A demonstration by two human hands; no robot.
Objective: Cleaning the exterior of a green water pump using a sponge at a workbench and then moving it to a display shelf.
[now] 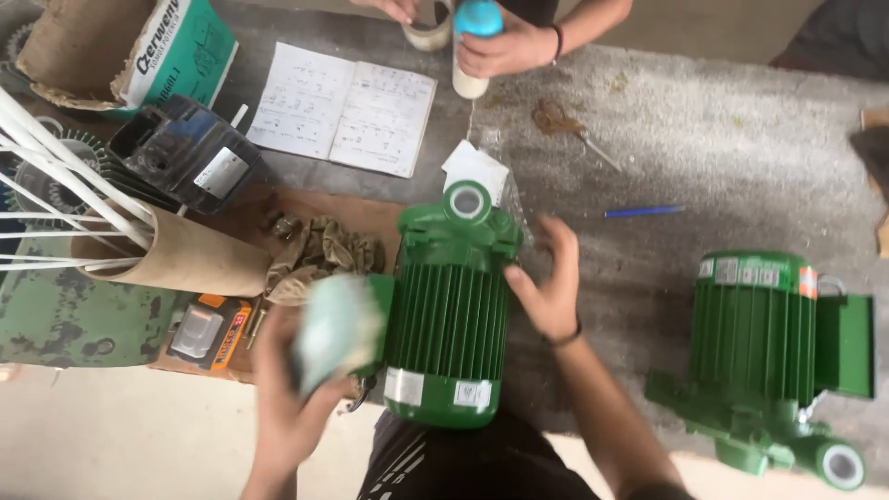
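Here: green pump motor [447, 315] on bench edge, both hands at its sides.
L hand [292, 393] nearest cam, fingers wrapped round a blurred pale-green part [335, 331] just beside motor's L flank; part type can't be told. R hand [548, 282] spread open, fingertips touching motor's R side, gripping nothing. Motor lies w/ finned body toward cam, white-ringed port [467, 202] pointing away. 2nd green motor [773, 343] well apart to the R. Beyond: rag [319, 250], orange meter [208, 331], cardboard tube [181, 255], blue pen [644, 211], open notebook [344, 106]. Far edge: another person's hand [505, 48] holds a blue-capped bottle [474, 42].
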